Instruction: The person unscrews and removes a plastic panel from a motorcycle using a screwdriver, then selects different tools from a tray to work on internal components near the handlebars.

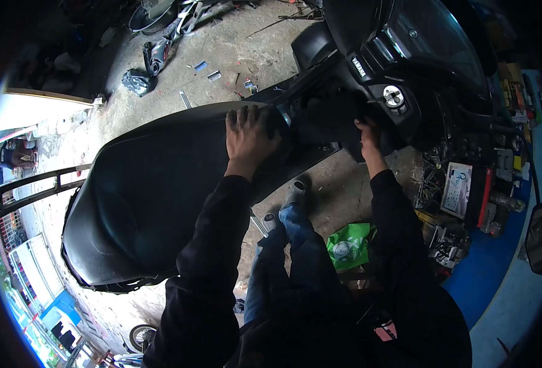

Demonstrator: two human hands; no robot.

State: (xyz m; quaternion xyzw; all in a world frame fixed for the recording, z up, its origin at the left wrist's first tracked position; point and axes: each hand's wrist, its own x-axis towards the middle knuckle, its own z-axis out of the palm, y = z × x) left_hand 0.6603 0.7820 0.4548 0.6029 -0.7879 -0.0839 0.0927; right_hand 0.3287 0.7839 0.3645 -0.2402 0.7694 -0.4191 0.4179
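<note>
The left hand (247, 136) is lying flat, fingers spread open, on the seat's (148, 196) front edge; the right hand (367, 136) is gripping the black panel (335, 116).

Sleeves: the person is wearing long black sleeves (209, 245) reaching both wrists.
Hands: left hand (246, 138) and right hand (369, 138) are going bare, ungloved.
Trousers: is wearing blue jeans (283, 257).
</note>
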